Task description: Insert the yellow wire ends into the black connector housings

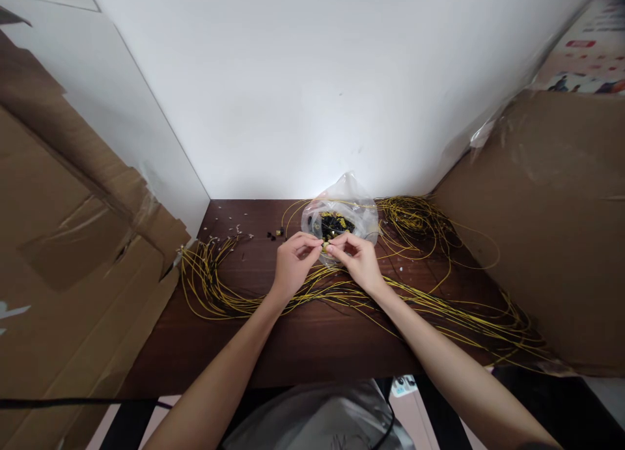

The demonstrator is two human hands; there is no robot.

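My left hand (296,261) and my right hand (359,260) meet at the front edge of an open clear plastic bag (364,215). Black and yellow small parts (336,223) fill the bag. Both hands are closed in pinches, thumb against fingers, around a tiny yellowish piece (325,246) between the fingertips. Its exact shape is too small to tell. Beneath the wrists, a long bundle of yellow and black wires (312,295) runs across the brown table (293,346).
A tangled wire coil (410,219) lies at the back right. Small black pieces (273,235) and whitish bits (239,230) are scattered left of the bag. Cardboard stands at the left (73,261) and right (547,228), with a white wall (293,98) behind.
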